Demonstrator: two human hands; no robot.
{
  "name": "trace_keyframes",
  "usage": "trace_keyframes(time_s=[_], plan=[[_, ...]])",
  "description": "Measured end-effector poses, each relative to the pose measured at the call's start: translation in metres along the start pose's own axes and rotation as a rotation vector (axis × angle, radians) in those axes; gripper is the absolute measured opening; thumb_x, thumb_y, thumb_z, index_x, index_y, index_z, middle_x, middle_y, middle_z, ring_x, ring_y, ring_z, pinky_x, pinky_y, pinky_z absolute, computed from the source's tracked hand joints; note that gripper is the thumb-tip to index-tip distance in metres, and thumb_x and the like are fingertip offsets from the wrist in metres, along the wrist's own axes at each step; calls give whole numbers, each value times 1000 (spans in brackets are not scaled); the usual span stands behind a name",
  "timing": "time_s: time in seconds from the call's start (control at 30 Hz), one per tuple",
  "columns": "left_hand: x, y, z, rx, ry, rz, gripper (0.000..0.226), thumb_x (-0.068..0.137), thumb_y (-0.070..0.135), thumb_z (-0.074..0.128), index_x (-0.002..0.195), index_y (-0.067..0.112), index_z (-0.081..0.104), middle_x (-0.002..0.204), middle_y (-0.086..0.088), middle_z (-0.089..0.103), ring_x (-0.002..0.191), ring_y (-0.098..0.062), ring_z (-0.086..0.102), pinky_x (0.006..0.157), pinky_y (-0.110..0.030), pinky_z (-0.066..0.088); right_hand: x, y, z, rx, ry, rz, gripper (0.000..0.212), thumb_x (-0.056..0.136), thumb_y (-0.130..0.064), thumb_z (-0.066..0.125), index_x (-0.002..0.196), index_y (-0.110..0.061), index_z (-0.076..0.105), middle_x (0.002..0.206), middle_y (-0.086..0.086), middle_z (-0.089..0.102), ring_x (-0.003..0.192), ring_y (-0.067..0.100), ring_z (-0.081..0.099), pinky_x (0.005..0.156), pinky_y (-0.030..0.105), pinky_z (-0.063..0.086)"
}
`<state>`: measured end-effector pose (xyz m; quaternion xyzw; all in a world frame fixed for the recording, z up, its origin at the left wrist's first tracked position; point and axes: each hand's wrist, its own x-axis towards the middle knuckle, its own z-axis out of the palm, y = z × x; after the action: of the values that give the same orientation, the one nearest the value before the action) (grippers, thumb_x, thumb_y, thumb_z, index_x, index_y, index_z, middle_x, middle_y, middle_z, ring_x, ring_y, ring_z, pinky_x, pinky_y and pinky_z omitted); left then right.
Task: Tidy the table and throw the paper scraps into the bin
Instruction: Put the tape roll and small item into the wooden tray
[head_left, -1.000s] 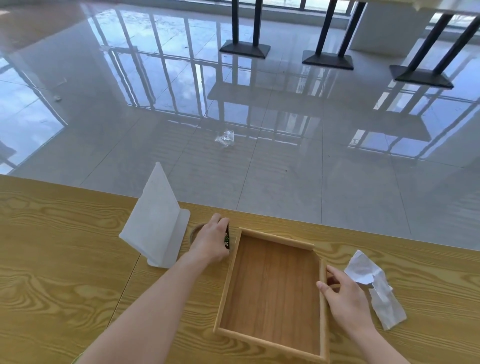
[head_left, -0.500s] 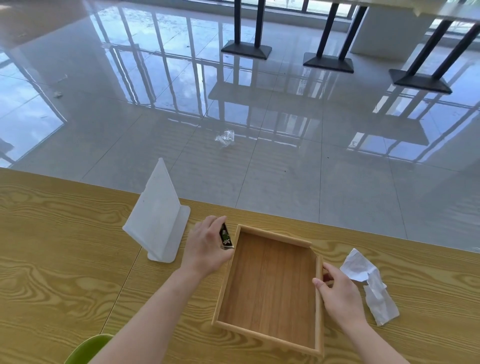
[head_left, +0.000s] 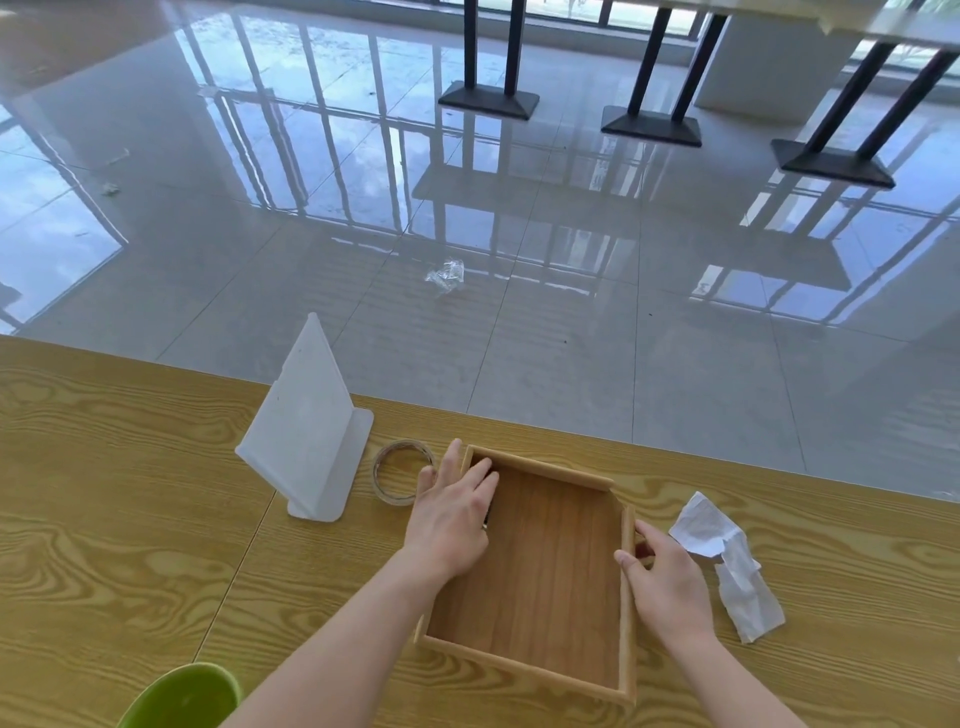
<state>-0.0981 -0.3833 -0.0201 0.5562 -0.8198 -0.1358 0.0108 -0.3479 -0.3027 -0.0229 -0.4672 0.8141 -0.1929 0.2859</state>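
A crumpled white paper scrap (head_left: 727, 561) lies on the table right of an open wooden tray (head_left: 550, 582). My right hand (head_left: 670, 587) grips the tray's right rim, thumb inside and fingers outside. My left hand (head_left: 457, 514) lies across the tray's far left corner with its fingers stretched out. Only a sliver of a small dark object (head_left: 486, 519) shows under that hand, inside the tray. A green bin (head_left: 182, 696) peeks in at the bottom left, below the table's near edge.
A roll of clear tape (head_left: 402, 473) lies flat just left of the tray. A white sign stand (head_left: 306, 441) stands left of the tape. The wooden table (head_left: 104, 519) ends beyond the tray, with glossy floor and a clear wrapper (head_left: 445, 275) beyond.
My left hand carried the small dark object from beside the tape roll into the tray's far left corner, uncovering the tape. The right hand stayed on the tray rim.
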Motion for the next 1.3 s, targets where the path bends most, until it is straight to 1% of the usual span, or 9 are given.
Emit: trace_keyframes(time_s=[0.13, 0.27, 0.37, 0.5, 0.73, 0.87, 1.0, 1.17, 1.3], plan=[[-11, 1, 0, -51, 65, -3, 58, 86, 14, 59, 141, 25, 47, 156, 1, 35, 147, -25, 16, 112, -49, 30, 0, 3, 1, 8, 11, 4, 53, 91, -27, 66, 141, -16, 50, 127, 8, 63, 116, 26, 58, 98, 47, 49], [-28, -22, 3, -235, 382, -145, 30, 83, 23, 70, 113, 20, 67, 107, 2, 61, 102, -16, 57, 86, -27, 48, 2, 4, 2, 15, 21, -8, 53, 90, -27, 67, 140, -17, 51, 125, 7, 64, 112, 25, 60, 96, 47, 50], [-27, -53, -4, -97, 283, -351, 25, 86, 20, 67, 111, 16, 65, 96, -2, 53, 84, -18, 52, 72, -28, 49, 2, 5, 3, 15, 16, -3, 53, 91, -27, 66, 140, -17, 51, 124, 6, 64, 110, 24, 60, 96, 47, 50], [-19, -70, -10, 102, 106, -369, 16, 91, 33, 64, 93, 17, 67, 100, 1, 53, 74, -17, 52, 58, -27, 41, 0, 4, 4, 22, 18, 6, 52, 91, -28, 65, 140, -17, 50, 125, 6, 63, 113, 25, 59, 97, 48, 49], [-19, -55, -23, 13, 220, -202, 11, 87, 22, 70, 84, 12, 72, 82, 1, 61, 67, -16, 55, 52, -26, 46, 0, 2, 3, 13, 22, 6, 52, 92, -29, 64, 140, -18, 50, 125, 5, 63, 113, 25, 59, 97, 47, 49], [-29, -14, -23, -77, 295, -24, 4, 85, 18, 71, 85, 15, 70, 87, 3, 64, 71, -13, 56, 58, -24, 52, -1, 2, 4, 21, 26, 7, 52, 92, -28, 64, 141, -17, 50, 124, 5, 63, 113, 24, 59, 96, 47, 50], [-33, 26, 1, -73, 182, 108, 4, 87, 13, 69, 90, 15, 71, 92, 2, 65, 78, -13, 58, 66, -24, 55, -2, 0, 4, 26, 27, 11, 52, 91, -27, 65, 141, -18, 50, 125, 5, 64, 112, 24, 60, 96, 46, 50], [-29, 46, 16, 64, 76, 166, 26, 64, 6, 84, 60, 20, 62, 69, 4, 57, 60, -13, 52, 54, -23, 50, -1, 0, 4, 22, 22, 15, 53, 91, -27, 65, 141, -17, 50, 130, 7, 62, 118, 26, 58, 99, 47, 48], [-24, 43, 20, 101, 75, 142, 25, 65, 6, 83, 61, 21, 63, 70, 4, 57, 61, -13, 52, 57, -23, 49, 0, 1, 5, 24, 24, 11, 53, 91, -27, 66, 141, -17, 50, 130, 7, 62, 119, 26, 57, 99, 47, 48]])
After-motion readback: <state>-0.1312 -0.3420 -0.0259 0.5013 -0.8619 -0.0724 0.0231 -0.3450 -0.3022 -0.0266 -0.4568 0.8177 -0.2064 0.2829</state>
